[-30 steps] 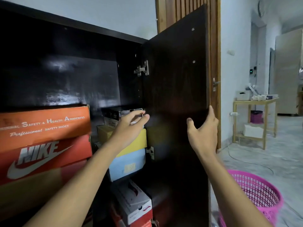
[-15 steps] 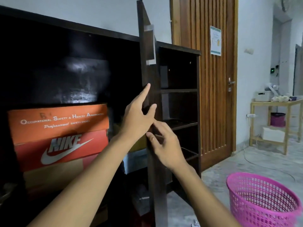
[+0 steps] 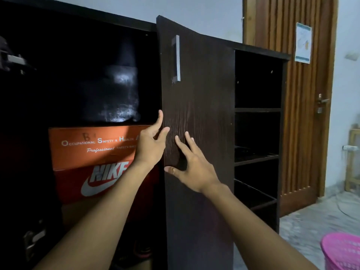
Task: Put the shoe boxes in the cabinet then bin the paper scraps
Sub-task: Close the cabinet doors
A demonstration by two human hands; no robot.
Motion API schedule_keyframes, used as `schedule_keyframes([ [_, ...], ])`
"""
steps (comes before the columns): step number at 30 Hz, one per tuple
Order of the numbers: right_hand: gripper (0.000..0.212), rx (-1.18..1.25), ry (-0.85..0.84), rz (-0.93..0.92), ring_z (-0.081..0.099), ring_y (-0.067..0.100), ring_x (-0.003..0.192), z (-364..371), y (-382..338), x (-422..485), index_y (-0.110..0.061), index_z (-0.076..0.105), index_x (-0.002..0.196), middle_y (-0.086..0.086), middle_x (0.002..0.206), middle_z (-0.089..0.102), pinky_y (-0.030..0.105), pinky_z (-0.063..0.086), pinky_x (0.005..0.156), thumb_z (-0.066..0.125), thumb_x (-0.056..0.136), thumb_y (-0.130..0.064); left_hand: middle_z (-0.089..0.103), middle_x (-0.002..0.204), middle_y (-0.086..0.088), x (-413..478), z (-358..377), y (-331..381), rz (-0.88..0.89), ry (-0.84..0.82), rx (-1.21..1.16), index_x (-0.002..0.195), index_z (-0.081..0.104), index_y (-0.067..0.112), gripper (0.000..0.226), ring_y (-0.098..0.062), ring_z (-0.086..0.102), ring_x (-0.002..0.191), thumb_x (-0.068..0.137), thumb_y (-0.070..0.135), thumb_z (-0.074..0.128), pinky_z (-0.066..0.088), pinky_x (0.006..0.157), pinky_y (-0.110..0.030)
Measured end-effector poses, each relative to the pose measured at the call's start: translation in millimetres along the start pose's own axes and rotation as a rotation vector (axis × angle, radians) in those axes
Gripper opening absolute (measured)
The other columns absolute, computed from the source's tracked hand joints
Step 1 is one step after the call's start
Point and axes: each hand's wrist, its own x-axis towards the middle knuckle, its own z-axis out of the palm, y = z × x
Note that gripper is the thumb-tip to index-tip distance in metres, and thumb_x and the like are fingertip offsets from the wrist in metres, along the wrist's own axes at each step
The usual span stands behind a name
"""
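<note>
The dark wooden cabinet [image 3: 78, 55] fills the left of the head view. Inside it an orange safety-shoe box [image 3: 91, 147] lies on a red Nike box [image 3: 97, 182]. The right cabinet door [image 3: 200, 117], with a metal handle [image 3: 176, 59], stands partly swung across the opening. My left hand [image 3: 151, 145] rests on the door's free edge, fingers apart. My right hand [image 3: 191, 164] lies flat against the door's outer face with fingers spread. Neither hand holds anything. The boxes further right are hidden behind the door.
Open dark shelves [image 3: 257, 133] adjoin the cabinet on the right. Behind them is a slatted wooden room door [image 3: 303, 114]. A pink plastic basket [image 3: 342, 252] stands on the tiled floor at the lower right. A wooden side table's leg [image 3: 352, 162] shows at the right edge.
The cabinet door has swung from wide open to partly across the opening, now showing its outer face and handle. Both hands moved onto it. The yellow and blue boxes are now hidden.
</note>
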Motion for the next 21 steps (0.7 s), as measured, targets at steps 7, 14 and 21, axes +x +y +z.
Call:
schedule_keyframes([
  [7,0.091,-0.148,-0.048,0.018,-0.017,0.011,0.149,21.5,30.2,47.0,-0.043,0.001,0.154,-0.015,0.161,-0.021,0.052,0.028,0.117,0.063,0.088,-0.054,0.057,0.083,0.013,36.7,-1.6,-46.7,-0.127,0.02,0.023,0.146,0.037,0.028,0.053,0.01,0.044,0.05,0.098,0.015,0.055,0.041,0.061,-0.003],
  [14,0.094,-0.158,-0.081,-0.012,-0.027,0.012,0.146,42.2,42.3,57.3,-0.041,-0.005,0.154,-0.017,0.156,-0.033,0.053,0.012,0.121,0.062,0.09,-0.045,0.046,0.128,-0.025,44.7,0.9,-61.3,-0.099,0.045,0.05,0.145,0.039,0.019,0.051,-0.025,0.052,0.112,0.098,0.012,0.055,0.043,0.095,-0.043],
  [21,0.078,-0.027,-0.151,0.09,0.014,0.012,0.15,3.7,17.5,50.6,-0.039,0.018,0.153,-0.014,0.164,0.004,0.045,0.035,0.112,0.062,0.088,-0.047,0.06,0.131,-0.013,39.5,-7.8,-43.9,-0.276,0.016,0.091,0.14,0.049,0.013,0.042,-0.017,0.065,0.103,0.098,0.015,0.054,0.051,0.09,-0.02],
])
